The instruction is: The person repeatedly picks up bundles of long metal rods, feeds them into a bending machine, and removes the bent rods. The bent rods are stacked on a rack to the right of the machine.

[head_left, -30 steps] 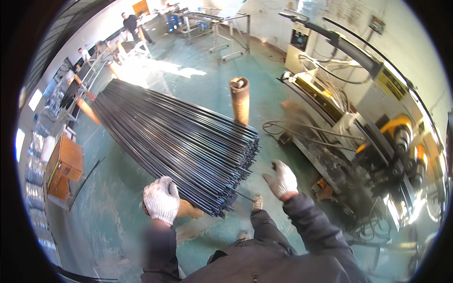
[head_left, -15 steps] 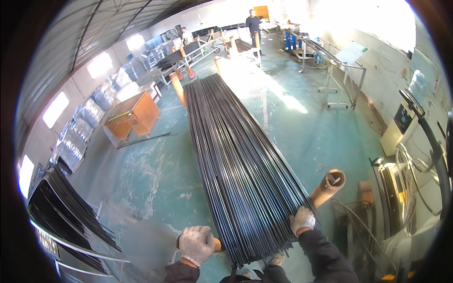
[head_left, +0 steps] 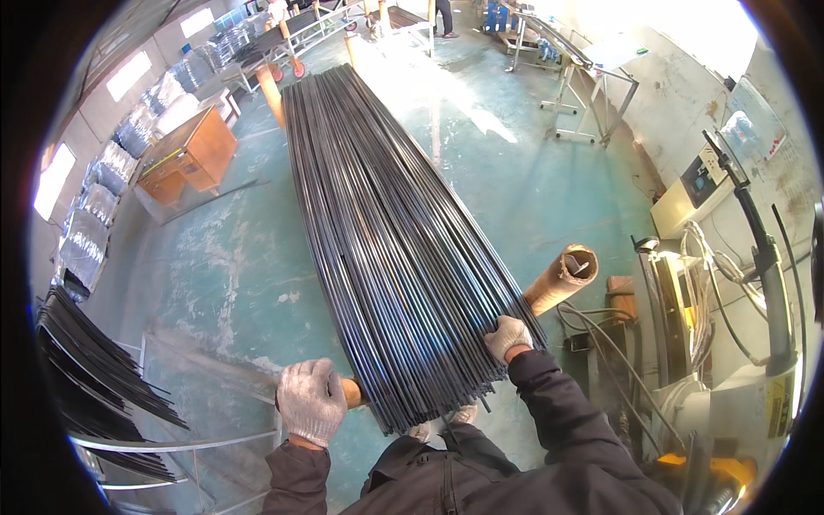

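Note:
A long stack of thin black strips (head_left: 403, 249) stretches away from me, its near ends just ahead of my body. My left hand (head_left: 311, 402), in a pale knit glove, is closed round the end of a brown cardboard tube (head_left: 352, 392) at the stack's near left. My right hand (head_left: 510, 339), also gloved, has its fingers curled over the near right edge of the strips. Beside it, a thicker cardboard tube (head_left: 562, 279) slants up with its hollow end showing. What supports the stack is mostly hidden beneath it.
At near left, more black strips (head_left: 103, 378) lie on a metal rack (head_left: 197, 445). A wooden desk (head_left: 189, 163) stands at far left. Cables and machinery (head_left: 687, 318) crowd the right wall. Wheeled frames (head_left: 592, 94) and a person's legs (head_left: 445, 17) are farther back.
The view has tipped downward, so the stack and room sit higher in the picture and more of my jacket shows. Both hands keep their grip.

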